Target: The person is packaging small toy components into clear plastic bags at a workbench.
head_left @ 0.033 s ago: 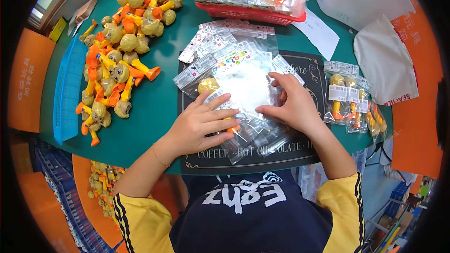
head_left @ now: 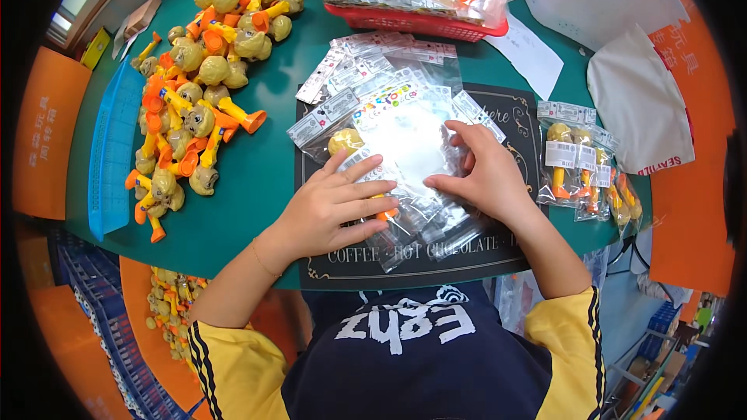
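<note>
My left hand [head_left: 331, 206] lies flat, fingers spread, on a clear, glossy plastic bag with a printed header strip [head_left: 405, 140], which sits on top of a loose stack of the same bags on the black mat with pale lettering [head_left: 405, 260] at the near edge of the green worktop [head_left: 272, 179]. My right hand [head_left: 486, 179] presses its other side, fingers apart and curled, clamping nothing. A yellow duck-shaped plastic toy with orange stem [head_left: 346, 141] shows inside, partly under my left fingers. I judge the film light, limp and slippery, sliding on its neighbours; the stiffer header or the mouth's edge looks best to pinch. The toy seems hard and light.
</note>
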{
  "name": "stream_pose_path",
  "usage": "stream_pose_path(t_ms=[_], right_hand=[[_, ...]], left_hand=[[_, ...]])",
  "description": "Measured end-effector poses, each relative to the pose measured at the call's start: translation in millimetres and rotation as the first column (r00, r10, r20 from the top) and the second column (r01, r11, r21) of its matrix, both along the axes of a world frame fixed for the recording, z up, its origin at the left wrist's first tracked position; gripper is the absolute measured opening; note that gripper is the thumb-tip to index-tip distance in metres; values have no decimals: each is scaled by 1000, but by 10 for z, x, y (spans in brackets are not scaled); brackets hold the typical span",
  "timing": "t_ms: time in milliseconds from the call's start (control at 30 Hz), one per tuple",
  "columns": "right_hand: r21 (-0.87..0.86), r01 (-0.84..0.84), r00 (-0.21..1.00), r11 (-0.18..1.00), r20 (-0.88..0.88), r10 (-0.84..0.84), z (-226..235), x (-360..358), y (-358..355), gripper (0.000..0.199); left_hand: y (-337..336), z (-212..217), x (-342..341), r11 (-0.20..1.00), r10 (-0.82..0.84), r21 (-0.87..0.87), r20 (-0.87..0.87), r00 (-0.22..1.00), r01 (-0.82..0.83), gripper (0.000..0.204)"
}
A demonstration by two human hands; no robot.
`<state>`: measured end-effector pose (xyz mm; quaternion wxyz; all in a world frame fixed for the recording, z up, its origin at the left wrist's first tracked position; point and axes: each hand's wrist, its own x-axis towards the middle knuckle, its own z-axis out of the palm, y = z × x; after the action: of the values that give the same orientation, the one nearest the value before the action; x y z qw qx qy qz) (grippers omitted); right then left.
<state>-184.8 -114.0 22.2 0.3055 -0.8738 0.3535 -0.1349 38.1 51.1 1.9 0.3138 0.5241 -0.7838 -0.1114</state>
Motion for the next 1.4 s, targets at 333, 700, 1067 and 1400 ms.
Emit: stream_pose_path(t_ms=[333,700,1067,1400], right_hand=[[315,80,991,946,75,-109,-99,-67,-55,38],[714,29,910,699,270,-314,-33,-278,-338,16],[768,64,912,637,214,-350,29,-385,-539,21],[-334,180,971,925,208,-114,677,35,-386,22]], left_hand=[[7,-10,8,1000,3,-5,-14,1000,-3,30],[27,-11,20,1000,5,-22,-32,999,-5,30],[2,5,3,1000,3,-22,-34,999,-4,30],[-1,6,18,999,4,-35,-23,1000,-5,29]])
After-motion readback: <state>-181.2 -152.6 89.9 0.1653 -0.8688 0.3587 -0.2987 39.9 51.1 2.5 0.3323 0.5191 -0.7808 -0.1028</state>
